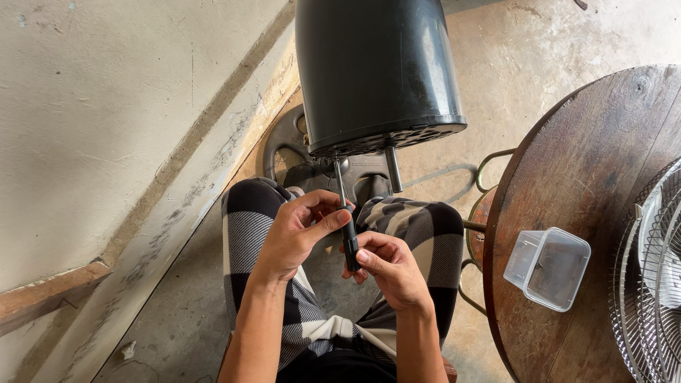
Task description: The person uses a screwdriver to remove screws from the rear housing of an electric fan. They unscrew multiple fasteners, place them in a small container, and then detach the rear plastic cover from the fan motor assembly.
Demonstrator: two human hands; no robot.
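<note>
At the frame's centre, my left hand (298, 230) and right hand (386, 269) both grasp a slim black-handled metal screwdriver (346, 227), its tip pointing up into the glossy black cylindrical fan motor housing (376, 71) above.

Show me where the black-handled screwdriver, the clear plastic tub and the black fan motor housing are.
black-handled screwdriver (350, 245): head view, on its black handle between both hands.
clear plastic tub (547, 268): head view, on its side wall.
black fan motor housing (376, 67): head view, on its glossy curved shell.
</note>
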